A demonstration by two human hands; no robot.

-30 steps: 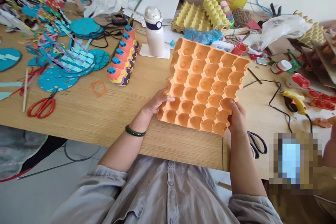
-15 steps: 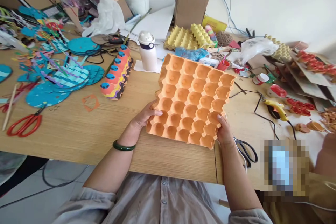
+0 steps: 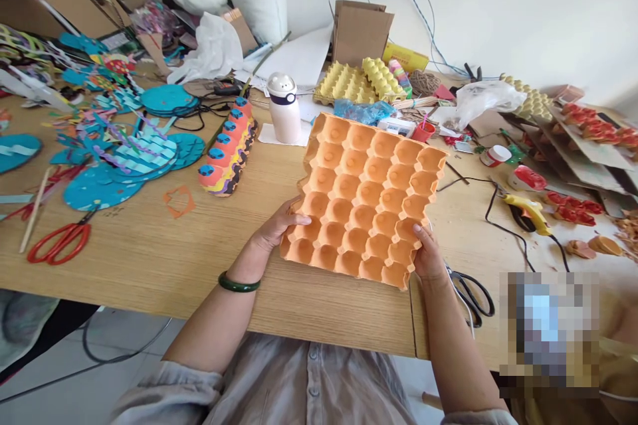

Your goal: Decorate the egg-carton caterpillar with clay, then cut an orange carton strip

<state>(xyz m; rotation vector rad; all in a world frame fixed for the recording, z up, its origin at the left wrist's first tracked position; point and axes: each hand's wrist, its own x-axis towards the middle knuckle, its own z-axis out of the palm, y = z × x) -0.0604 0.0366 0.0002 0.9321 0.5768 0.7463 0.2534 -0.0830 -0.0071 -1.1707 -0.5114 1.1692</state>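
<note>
An orange egg tray is held up by its two sides, tilted so that its cups face me. My left hand grips the lower left edge, thumb over the front. On the opposite edge my right hand is closed, its thumb also in front and the other fingers hidden behind. Black-handled scissors lie just right of my right hand. Left of the tray stands a painted egg-carton strip in orange, yellow and black with blue spots.
A white bottle stands behind the tray. Red-handled scissors and blue decorated discs lie at left. At right are a yellow glue gun with its cord and red-painted carton pieces. Yellow egg trays sit at the back.
The view has shifted slightly, so everything appears a little lower, with the left side moved rightward. Both hands keep their hold on the egg tray.
</note>
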